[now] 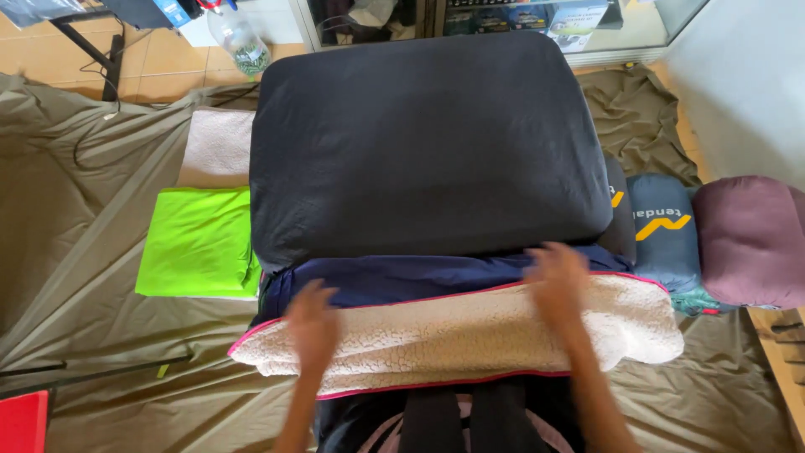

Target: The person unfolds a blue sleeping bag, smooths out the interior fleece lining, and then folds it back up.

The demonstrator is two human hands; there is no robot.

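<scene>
A cream fleece blanket with a pink edge [444, 340] lies folded across the near side, over a navy layer [402, 277]. My left hand [312, 323] rests flat on the fleece at its left part, fingers pointing away from me. On the right, my right hand [558, 281] presses where the fleece meets the navy layer; both hands are blurred. Behind them lies a big black cushion-like pad [428, 143]. Neither hand visibly grips anything.
A bright green folded cloth [197, 243] and a pale towel [216, 147] lie left of the pad. Blue [667, 231] and maroon [750, 239] rolled bags sit at the right. An olive tarp [92, 277] covers the floor; a plastic bottle [239, 38] stands at the back.
</scene>
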